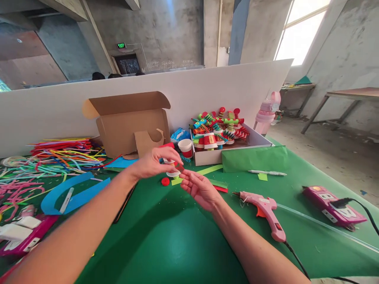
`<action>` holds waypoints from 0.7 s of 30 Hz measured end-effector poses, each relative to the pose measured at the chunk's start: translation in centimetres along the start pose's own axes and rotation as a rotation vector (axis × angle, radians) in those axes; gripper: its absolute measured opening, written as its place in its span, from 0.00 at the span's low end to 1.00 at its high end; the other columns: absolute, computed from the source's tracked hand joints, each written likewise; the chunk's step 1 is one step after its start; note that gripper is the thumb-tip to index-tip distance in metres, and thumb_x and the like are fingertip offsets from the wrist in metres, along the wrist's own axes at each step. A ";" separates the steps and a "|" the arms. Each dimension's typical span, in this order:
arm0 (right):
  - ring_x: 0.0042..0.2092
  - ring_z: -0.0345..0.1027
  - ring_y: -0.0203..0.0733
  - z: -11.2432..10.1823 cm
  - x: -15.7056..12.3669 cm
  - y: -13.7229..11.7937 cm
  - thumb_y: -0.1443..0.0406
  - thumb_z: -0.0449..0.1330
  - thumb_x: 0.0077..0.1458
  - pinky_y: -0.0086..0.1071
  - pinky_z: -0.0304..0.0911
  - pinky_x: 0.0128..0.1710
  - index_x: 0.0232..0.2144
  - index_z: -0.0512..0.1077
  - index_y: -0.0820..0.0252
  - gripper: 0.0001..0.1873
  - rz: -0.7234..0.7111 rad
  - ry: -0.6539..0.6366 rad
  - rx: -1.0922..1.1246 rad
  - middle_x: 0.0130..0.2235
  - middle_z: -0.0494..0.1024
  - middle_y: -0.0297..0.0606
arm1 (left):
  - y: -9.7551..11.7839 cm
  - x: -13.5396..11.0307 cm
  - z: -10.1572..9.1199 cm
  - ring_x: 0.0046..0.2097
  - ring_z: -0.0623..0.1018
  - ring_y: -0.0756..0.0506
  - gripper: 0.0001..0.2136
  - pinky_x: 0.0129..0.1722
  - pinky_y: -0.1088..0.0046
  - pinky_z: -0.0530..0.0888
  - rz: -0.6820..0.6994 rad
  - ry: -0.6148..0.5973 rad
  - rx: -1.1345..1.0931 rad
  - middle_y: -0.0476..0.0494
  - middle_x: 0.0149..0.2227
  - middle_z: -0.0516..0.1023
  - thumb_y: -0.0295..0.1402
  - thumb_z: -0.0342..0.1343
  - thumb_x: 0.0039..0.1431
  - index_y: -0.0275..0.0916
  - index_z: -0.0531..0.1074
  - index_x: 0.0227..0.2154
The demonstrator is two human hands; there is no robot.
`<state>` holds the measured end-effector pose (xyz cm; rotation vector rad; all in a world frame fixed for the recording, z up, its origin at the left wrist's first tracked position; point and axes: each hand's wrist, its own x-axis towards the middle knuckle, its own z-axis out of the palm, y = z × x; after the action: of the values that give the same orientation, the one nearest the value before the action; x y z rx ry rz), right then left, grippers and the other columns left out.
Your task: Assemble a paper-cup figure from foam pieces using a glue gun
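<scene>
Over the green table my left hand (156,161) is closed, its thumb and fingers pinching a small red paper strip (180,167). My right hand (201,188) meets it from below, with thumb and forefinger closed at the strip's lower end. The strip is partly hidden by the fingers. Just behind the hands stands a red and white paper cup figure (171,169), mostly covered by my left hand. A white and red paper cup (185,148) is beyond it. A red disc (165,181) lies on the table below my left hand.
A pink glue gun (263,209) with a cord lies at right, near a purple power strip (331,207). Behind are a box of paper figures (209,158) and an open cardboard box (130,118). Pipe cleaners (62,157) and a blue strip (50,201) lie at left.
</scene>
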<state>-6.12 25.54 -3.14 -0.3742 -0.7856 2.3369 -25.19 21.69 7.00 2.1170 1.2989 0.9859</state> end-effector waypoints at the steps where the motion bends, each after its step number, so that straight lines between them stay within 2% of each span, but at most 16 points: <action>1: 0.32 0.73 0.32 0.1 -0.1 -0.1 0.59 0.77 0.34 0.27 0.68 0.38 0.35 0.80 0.64 0.25 0.006 -0.021 0.006 0.33 0.81 0.37 | -0.1 -0.6 1.5 0.41 0.77 0.44 0.09 0.41 0.66 0.77 0.001 0.024 -0.031 0.42 0.38 0.79 0.38 0.65 0.53 0.41 0.81 0.35; 4: 0.32 0.73 0.33 0.0 -0.1 -0.1 0.58 0.77 0.34 0.27 0.69 0.38 0.34 0.80 0.63 0.23 0.002 -0.030 -0.005 0.30 0.81 0.36 | -1.1 -1.9 4.8 0.43 0.76 0.44 0.08 0.46 0.64 0.75 0.008 0.163 -0.045 0.41 0.39 0.79 0.39 0.64 0.55 0.42 0.82 0.35; 8: 0.28 0.71 0.30 -0.3 0.0 0.0 0.57 0.77 0.34 0.26 0.68 0.36 0.30 0.80 0.62 0.21 -0.030 0.013 -0.078 0.28 0.80 0.33 | -2.2 -2.8 6.3 0.44 0.76 0.43 0.10 0.47 0.64 0.75 0.000 0.321 -0.050 0.41 0.40 0.78 0.41 0.64 0.55 0.42 0.82 0.36; 10: 0.27 0.69 0.29 -0.5 0.1 -0.1 0.57 0.77 0.34 0.25 0.68 0.33 0.28 0.80 0.62 0.19 -0.049 0.031 -0.137 0.26 0.78 0.31 | -2.5 -3.2 6.4 0.44 0.76 0.43 0.12 0.46 0.66 0.75 -0.006 0.342 -0.057 0.41 0.41 0.79 0.41 0.65 0.53 0.43 0.81 0.39; 13: 0.25 0.69 0.28 -0.5 0.2 0.0 0.57 0.77 0.34 0.25 0.67 0.32 0.25 0.79 0.63 0.18 -0.058 0.052 -0.180 0.23 0.77 0.30 | -2.9 -3.7 6.6 0.41 0.77 0.45 0.14 0.40 0.70 0.77 -0.042 0.350 -0.116 0.41 0.41 0.80 0.41 0.65 0.53 0.43 0.80 0.41; 17: 0.26 0.71 0.31 -0.6 0.3 0.5 0.56 0.77 0.32 0.27 0.69 0.33 0.26 0.78 0.64 0.21 0.012 0.061 -0.152 0.25 0.78 0.33 | -3.3 -4.1 7.1 0.37 0.78 0.46 0.11 0.35 0.72 0.77 -0.095 0.349 -0.139 0.43 0.35 0.80 0.40 0.64 0.54 0.40 0.81 0.37; 21: 0.27 0.71 0.32 -0.5 0.2 0.5 0.51 0.75 0.35 0.28 0.70 0.34 0.28 0.78 0.65 0.24 0.063 0.071 -0.180 0.26 0.79 0.36 | -3.3 -4.3 7.3 0.37 0.78 0.46 0.08 0.35 0.73 0.76 -0.078 0.342 -0.095 0.43 0.35 0.80 0.37 0.64 0.54 0.40 0.82 0.36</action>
<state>-6.32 25.56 -3.84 -0.5637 -0.9657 2.3035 -22.67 19.13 -1.37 1.8671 1.4482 1.3912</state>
